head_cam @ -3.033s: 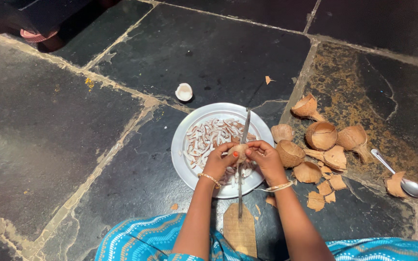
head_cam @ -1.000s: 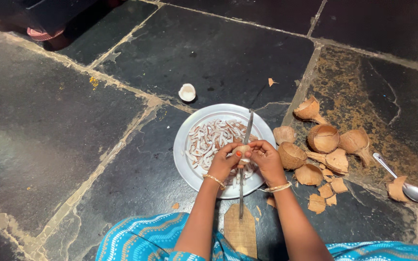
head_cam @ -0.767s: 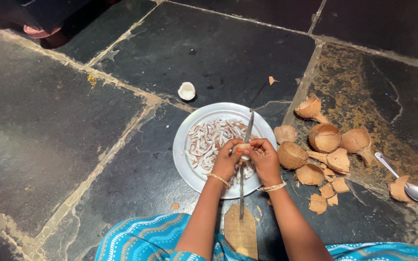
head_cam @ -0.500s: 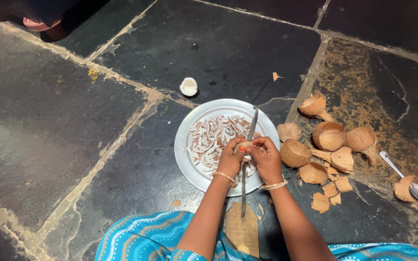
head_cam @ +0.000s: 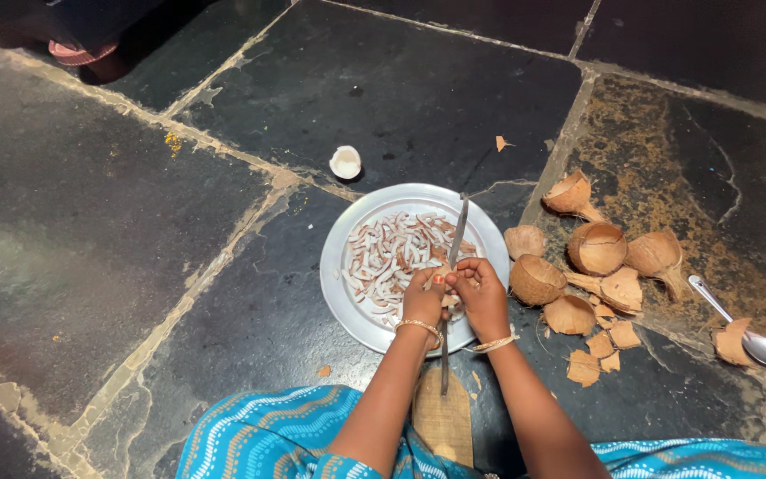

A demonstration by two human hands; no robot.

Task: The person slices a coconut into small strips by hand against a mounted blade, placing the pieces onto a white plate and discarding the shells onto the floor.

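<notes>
- Done: many white coconut slices (head_cam: 392, 257) lie on the metal plate (head_cam: 339, 293).
- In hand: left hand (head_cam: 425, 299) and right hand (head_cam: 480, 297), closed together on a coconut piece at the upright blade (head_cam: 456, 244), plate's 5 o'clock.
- Left: empty shells (head_cam: 596, 248) at 3 o'clock; one white piece (head_cam: 345, 162) at 11 o'clock.

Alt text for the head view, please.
Both hands, left hand and right hand, press a coconut piece against an upright blade over a steel plate of white coconut slices. Brown shell pieces and a spoon lie right.

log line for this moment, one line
left hand: at upright blade | right hand: same, piece between hidden | below: steel plate of coconut slices | right: shells, spoon
</notes>
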